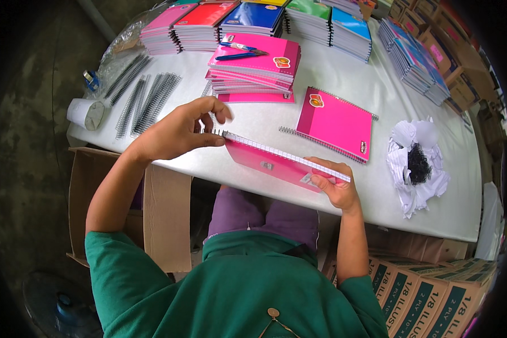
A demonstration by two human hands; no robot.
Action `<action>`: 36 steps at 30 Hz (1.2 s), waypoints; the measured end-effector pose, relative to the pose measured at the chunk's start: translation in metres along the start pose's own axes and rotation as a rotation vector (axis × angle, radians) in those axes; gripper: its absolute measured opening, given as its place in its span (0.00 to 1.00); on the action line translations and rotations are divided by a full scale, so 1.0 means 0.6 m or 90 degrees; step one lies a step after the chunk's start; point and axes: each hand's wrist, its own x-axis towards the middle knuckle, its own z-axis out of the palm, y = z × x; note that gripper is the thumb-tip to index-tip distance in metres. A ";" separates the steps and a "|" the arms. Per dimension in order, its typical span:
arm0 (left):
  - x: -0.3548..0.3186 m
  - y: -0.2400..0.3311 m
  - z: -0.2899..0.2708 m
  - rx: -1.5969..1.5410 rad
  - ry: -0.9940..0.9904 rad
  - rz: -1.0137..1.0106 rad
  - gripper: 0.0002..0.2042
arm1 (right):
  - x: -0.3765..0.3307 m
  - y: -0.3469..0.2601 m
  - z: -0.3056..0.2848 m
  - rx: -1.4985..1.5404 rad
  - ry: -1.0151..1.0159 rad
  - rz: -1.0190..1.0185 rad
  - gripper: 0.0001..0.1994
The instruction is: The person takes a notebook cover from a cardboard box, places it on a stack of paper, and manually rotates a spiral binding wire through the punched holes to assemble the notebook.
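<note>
A pink notebook (pixel 270 166) is held edge-up above the table's near edge, its white page edges facing up. My right hand (pixel 338 183) grips its right end, thumb on the pink cover. At the other end, a short piece of spiral wire (pixel 218 133) shows at the notebook's corner. My left hand (pixel 180 127) has its thumb and curled fingers around that wire, with the forefinger raised; part of the wire is hidden by the hand. A second pink notebook (pixel 338 124) lies flat on the table, with long wire coils sticking out past its edges.
A pink notebook stack (pixel 253 67) carries blue-handled pliers (pixel 239 54). Loose wire coils (pixel 155 104) and a white cup (pixel 84 114) lie left. Crumpled paper (pixel 403 163) holds black wire scraps (pixel 418 164) at right. Cardboard boxes (pixel 172 219) stand below the table edge; coloured notebook stacks (pixel 253 19) line the back.
</note>
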 end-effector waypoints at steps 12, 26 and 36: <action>-0.007 0.015 0.019 0.366 0.128 0.166 0.11 | 0.001 -0.002 0.024 -0.017 0.052 -0.007 0.14; -0.004 0.032 0.031 0.548 0.158 0.218 0.11 | -0.004 0.014 0.058 -0.171 0.097 -0.116 0.22; -0.020 0.013 0.018 0.595 0.068 0.246 0.15 | -0.007 0.016 0.070 -0.232 0.114 -0.180 0.20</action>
